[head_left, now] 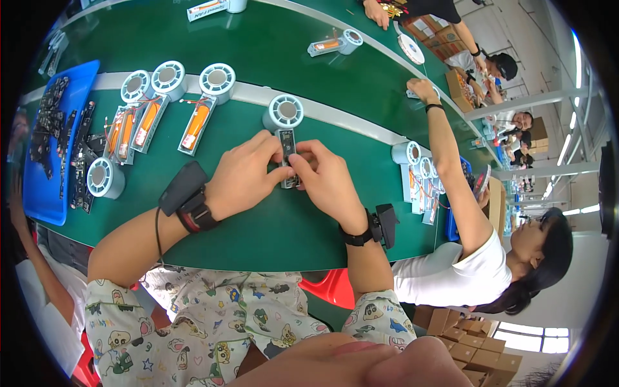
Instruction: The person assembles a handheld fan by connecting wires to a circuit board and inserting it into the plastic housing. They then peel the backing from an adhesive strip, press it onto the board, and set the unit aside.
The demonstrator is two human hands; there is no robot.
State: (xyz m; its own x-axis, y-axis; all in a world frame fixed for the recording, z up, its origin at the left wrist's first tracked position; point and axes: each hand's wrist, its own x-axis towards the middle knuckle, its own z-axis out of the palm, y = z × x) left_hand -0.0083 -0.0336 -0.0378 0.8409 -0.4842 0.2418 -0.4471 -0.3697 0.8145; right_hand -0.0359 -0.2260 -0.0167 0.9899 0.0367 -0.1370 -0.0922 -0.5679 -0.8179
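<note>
In front of me lies a light-blue handheld fan (284,112), its round head pointing away. A black circuit board (287,143) sits on its handle. From the left, my left hand (244,173) pinches the handle with thumb and fingertips. My right hand (327,184) is closed on the handle's other side, its thumb on the board. Fingers partly cover the handle's lower end. To the left stand several similar fans (200,116), their handles uncovered and showing orange batteries and red wires. One fan (105,177) stands apart from them, beside loose black circuit boards (84,161).
A blue tray (80,77) of black boards is at the far left. Beyond a pale rail (367,128) runs a green belt (258,45) carrying fans. On the right, a co-worker's arm (445,148) reaches across, near more opened fans (407,153). A white reel (411,49) lies farther back.
</note>
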